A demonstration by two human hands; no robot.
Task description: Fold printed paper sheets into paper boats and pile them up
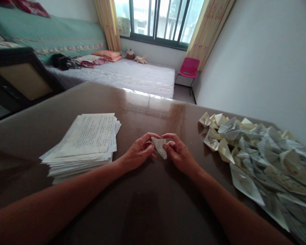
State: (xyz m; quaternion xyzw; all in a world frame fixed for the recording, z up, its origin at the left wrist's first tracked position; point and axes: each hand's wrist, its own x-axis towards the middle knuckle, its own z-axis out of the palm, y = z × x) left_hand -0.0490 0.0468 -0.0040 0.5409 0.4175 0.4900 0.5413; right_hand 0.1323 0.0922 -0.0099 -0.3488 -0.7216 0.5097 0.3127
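Observation:
Between my two hands, just above the brown tabletop, is a small folded piece of printed paper [160, 145], roughly triangular with its tip pointing down. My left hand [142, 149] grips its left edge between thumb and fingers. On the opposite edge, my right hand [177, 151] pinches it, thumb on the near face and index finger along the top. A stack of printed sheets [88, 134] lies left of my left hand, its edges uneven. To the right of my right hand spreads a large heap of folded paper boats [260, 153], white and cream.
The glossy brown table [148, 204] reflects window light. Beyond it stand a bed [142, 76] with a pale sheet and a pink chair [189, 68] by the right wall. A dark cabinet [22, 76] is at the far left.

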